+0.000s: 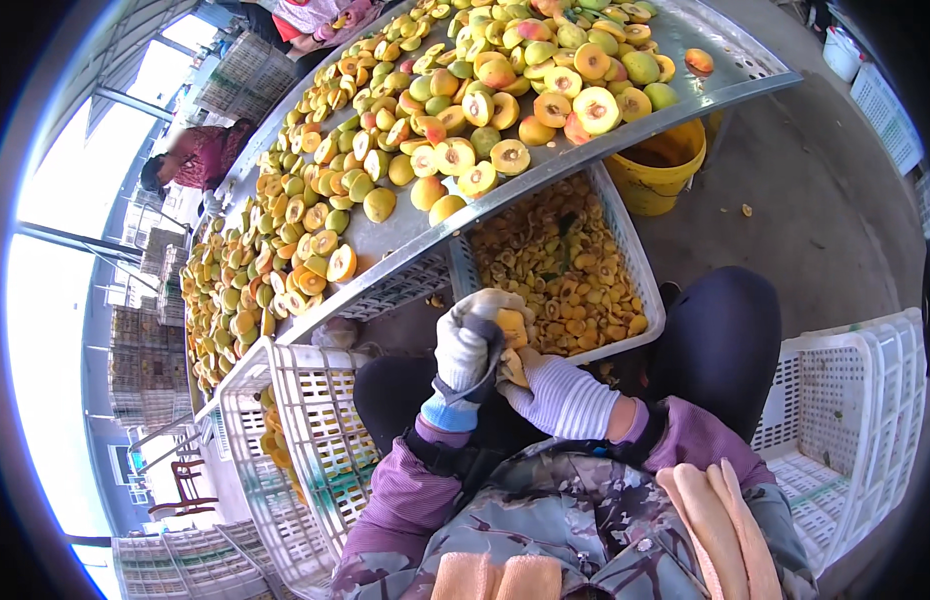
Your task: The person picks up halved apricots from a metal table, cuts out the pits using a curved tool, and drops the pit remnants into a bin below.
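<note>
Both my hands wear knitted gloves and meet above my lap. My left hand (463,350) is closed around a yellow-orange peach piece (511,327), with a dark strap across the glove. Just below it, my right hand (567,398), in a striped glove, has its fingers curled against the left hand and the fruit; whatever they pinch is hidden. Beyond my hands, many halved peaches (455,156), several showing their pits, are heaped on a metal table (385,235). Under the table edge, a white crate (640,290) holds small yellow fruit scraps (575,290).
A white plastic crate (320,420) with some fruit stands at my left, another white crate (835,420) at my right. A yellow bucket (660,185) sits under the table. Across the table a person in a dark red top (205,157) bends over; another person's hand shows at the top.
</note>
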Motion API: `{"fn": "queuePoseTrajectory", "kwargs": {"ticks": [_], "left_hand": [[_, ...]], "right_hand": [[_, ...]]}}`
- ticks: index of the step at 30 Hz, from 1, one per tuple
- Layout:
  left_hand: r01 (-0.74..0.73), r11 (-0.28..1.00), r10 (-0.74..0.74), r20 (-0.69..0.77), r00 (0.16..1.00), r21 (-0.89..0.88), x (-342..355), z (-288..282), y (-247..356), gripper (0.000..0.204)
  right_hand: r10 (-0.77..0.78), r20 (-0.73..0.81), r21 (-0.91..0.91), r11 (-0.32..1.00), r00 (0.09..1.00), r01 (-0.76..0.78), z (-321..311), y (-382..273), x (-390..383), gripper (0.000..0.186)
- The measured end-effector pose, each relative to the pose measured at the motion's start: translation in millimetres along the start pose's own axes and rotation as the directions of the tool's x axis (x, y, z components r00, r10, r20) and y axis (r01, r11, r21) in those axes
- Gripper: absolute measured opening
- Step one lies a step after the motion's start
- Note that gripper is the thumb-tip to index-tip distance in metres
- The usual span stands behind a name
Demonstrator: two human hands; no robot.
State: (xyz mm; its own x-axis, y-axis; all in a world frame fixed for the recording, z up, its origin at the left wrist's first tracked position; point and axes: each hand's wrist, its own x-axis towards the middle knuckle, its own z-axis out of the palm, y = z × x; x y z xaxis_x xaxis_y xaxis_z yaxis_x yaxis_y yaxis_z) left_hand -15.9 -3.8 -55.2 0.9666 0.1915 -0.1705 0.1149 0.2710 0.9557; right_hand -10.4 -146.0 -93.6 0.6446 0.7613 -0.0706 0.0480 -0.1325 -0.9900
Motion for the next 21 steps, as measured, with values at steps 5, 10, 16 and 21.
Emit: {"fn": "queuePoseTrajectory", "kwargs": {"ticks": [5,10,16,21], "left_hand": [[0.071,0.996,-0.054,0.253,0.966,-0.057,7,-11,1,0.055],[-0.017,0.931,0.027,0.023,0.999,-0.365,6,13,-3,0.062],[-0.244,0.718,0.676,-0.569,0.468,0.652,-44,-105,70,0.033],[0.766,0.010,0.789,-0.475,0.389,0.643,-153,-183,171,0.035]], "right_hand": [[0.224,0.275,0.456,0.826,0.935,-0.332,-10,-21,-7,0.024],[0.136,0.421,0.662,0.630,0.897,-0.406,-20,-36,-9,0.028],[0.517,0.440,0.853,0.014,0.735,-0.521,-19,29,26,0.020],[0.393,0.348,0.757,0.418,0.851,-0.502,-23,15,22,0.019]]}}
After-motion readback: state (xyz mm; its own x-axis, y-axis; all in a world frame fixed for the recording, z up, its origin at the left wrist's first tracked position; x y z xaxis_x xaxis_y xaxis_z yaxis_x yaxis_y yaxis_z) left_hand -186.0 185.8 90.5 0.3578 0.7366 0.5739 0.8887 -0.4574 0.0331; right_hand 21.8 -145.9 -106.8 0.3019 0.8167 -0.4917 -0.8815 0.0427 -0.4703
